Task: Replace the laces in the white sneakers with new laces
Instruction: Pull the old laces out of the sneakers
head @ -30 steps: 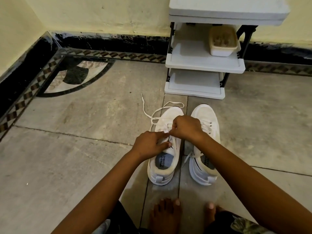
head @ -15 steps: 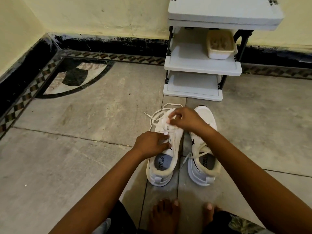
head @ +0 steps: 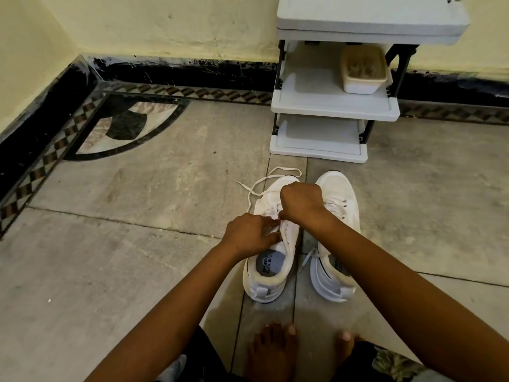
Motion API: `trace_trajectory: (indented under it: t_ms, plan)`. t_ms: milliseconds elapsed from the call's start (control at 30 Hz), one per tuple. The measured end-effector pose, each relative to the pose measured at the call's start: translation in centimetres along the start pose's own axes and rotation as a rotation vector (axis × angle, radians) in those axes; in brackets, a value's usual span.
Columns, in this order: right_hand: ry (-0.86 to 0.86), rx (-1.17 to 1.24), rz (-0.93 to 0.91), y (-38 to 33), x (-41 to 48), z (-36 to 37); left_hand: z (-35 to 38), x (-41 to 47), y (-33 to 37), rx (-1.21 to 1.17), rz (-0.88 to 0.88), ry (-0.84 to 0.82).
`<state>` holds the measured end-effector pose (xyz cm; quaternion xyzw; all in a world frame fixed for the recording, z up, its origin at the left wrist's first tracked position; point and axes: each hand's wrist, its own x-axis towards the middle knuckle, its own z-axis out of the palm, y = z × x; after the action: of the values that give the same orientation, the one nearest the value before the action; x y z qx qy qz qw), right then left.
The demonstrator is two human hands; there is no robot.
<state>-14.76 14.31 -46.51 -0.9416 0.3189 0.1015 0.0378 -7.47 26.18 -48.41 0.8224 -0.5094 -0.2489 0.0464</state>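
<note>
Two white sneakers stand side by side on the floor, toes pointing away from me. My left hand (head: 249, 233) grips the tongue and eyelet area of the left sneaker (head: 271, 260). My right hand (head: 301, 203) is curled over the same shoe's lacing and pinches its white lace (head: 261, 184), whose loose loop trails past the toe to the left. The right sneaker (head: 340, 199) sits laced beside it, partly hidden under my right forearm, with a lace end hanging between the shoes.
A white three-tier shoe rack (head: 334, 106) stands against the wall just beyond the sneakers, with a plastic box (head: 363, 71) on its middle shelf. My bare feet (head: 275, 351) rest on the tiles just behind the shoes' heels. Patterned floor border runs along the left.
My right hand dropped from the toe area back down toward the lacing, and the lace loop beyond the toe has shifted. My left hand stays on the tongue.
</note>
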Motion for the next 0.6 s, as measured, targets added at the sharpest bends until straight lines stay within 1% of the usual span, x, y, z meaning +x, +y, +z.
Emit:
trace_trajectory:
  t_ms: [100, 133, 167, 200, 267, 300, 333, 367, 400, 433, 500, 533, 567, 600]
  plan:
    - [0.063, -0.096, -0.124, -0.3, 0.1, 0.4, 0.0, -0.1, 0.0, -0.001, 0.005, 0.004]
    - [0.084, -0.067, -0.13, -0.1, 0.0, 0.5, 0.0, 0.0, 0.1, -0.001, 0.006, 0.004]
    - [0.097, 0.039, -0.093, 0.2, -0.1, 0.4, 0.0, 0.0, 0.1, 0.003, 0.007, 0.005]
    - [0.093, 0.233, -0.021, 0.5, -0.3, 0.0, 0.0, 0.0, 0.1, 0.009, 0.008, 0.005]
    - [0.045, 0.789, 0.1, 1.2, -0.4, -1.3, 0.1, 0.1, 0.1, 0.014, 0.007, 0.004]
    - [0.035, 1.081, 0.117, 1.4, -0.5, -2.3, 0.1, 0.1, 0.0, 0.013, 0.006, 0.002]
    - [0.049, 1.309, 0.11, 1.5, -0.6, -3.4, 0.1, 0.1, 0.0, 0.01, 0.004, 0.0]
    - [0.075, 1.471, 0.084, 1.7, -0.6, -4.3, 0.0, 0.1, -0.1, 0.01, 0.003, 0.0]
    - [0.107, 1.559, 0.06, 1.8, -0.6, -5.1, 0.0, 0.2, 0.0, 0.01, 0.007, 0.0]
    - [0.139, 1.572, 0.05, 1.9, -0.5, -5.6, 0.0, 0.2, -0.1, 0.011, 0.011, 0.001]
    - [0.181, 1.418, 0.088, 2.1, -0.3, -5.4, 0.0, 0.2, 0.0, 0.01, 0.014, -0.001]
    - [0.156, 1.268, 0.11, 2.3, -0.2, -4.9, 0.0, 0.1, -0.1, 0.011, 0.01, -0.002]
    - [0.082, 1.065, 0.111, 2.5, -0.1, -4.1, 0.0, 0.1, -0.1, 0.011, 0.006, -0.002]
    - [-0.028, 0.838, 0.105, 2.6, -0.2, -3.1, 0.1, 0.1, -0.1, 0.011, 0.005, -0.001]
